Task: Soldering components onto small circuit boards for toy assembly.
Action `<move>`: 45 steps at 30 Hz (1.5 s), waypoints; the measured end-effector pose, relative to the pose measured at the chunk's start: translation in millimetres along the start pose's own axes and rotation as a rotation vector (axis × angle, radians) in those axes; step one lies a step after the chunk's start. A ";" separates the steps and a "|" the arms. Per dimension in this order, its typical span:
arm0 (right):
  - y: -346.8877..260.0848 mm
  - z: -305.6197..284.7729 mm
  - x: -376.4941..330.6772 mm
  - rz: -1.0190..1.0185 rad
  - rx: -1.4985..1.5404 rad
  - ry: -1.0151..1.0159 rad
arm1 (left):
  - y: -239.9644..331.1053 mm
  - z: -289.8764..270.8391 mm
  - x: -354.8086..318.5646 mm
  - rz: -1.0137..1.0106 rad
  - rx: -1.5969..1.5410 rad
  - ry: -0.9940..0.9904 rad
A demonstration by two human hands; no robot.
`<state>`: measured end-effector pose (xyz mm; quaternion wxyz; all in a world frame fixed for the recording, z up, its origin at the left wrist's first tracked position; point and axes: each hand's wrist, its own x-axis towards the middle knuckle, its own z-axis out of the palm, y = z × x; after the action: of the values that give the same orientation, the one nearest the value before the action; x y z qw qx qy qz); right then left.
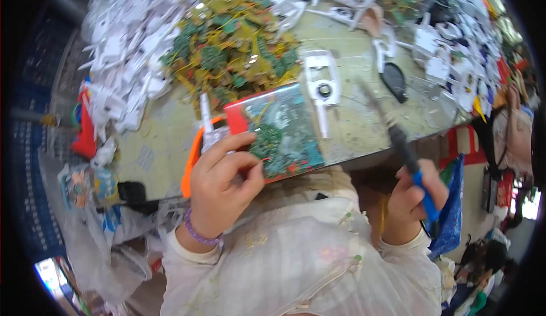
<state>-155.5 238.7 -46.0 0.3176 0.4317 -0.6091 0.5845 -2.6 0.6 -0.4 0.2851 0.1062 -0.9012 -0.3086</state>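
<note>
My left hand is closed in a pinch at the near left edge of a small green circuit board. This board lies on a worn, stained rectangular plate with a red corner, at the table's front edge. Over to the right, my right hand is wrapped round the blue handle of a soldering iron, its tip pointing away over the table. A white plastic housing with a round dark part and a thin stem lies just beyond the plate. Beside my left hand is an orange holder, partly hidden.
A heap of circuit boards with yellow wires rises beyond the plate. White plastic housings pile up at the far left, with more white parts at the right. A black oval part lies on the table. Plastic bags hang at lower left.
</note>
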 end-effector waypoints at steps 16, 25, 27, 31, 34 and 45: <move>72.9 -23.1 75.6 0.511 -0.659 -0.102 | 18.5 5.0 20.2 -0.053 0.216 -0.099; 22.3 33.0 -18.7 0.890 0.194 0.055 | 13.4 1.6 24.5 0.022 0.177 -0.099; 6.5 47.3 -9.9 0.601 0.244 -0.195 | 12.4 -3.7 25.9 0.030 0.186 -0.102; -16.1 97.0 68.7 -0.034 0.145 -0.761 | -3.6 -22.3 15.0 -0.045 -0.098 -0.128; -7.8 123.5 74.2 -0.020 0.237 -0.962 | -3.1 -33.5 8.2 -0.159 -0.327 -0.122; -27.5 124.6 70.6 0.437 0.452 -0.833 | -28.2 -38.0 -12.9 -0.279 -0.579 0.023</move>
<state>-146.2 106.4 14.6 -0.1820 0.5482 -0.6185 0.5328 30.3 -35.7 1.0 0.2688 0.1468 -0.7494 -0.5871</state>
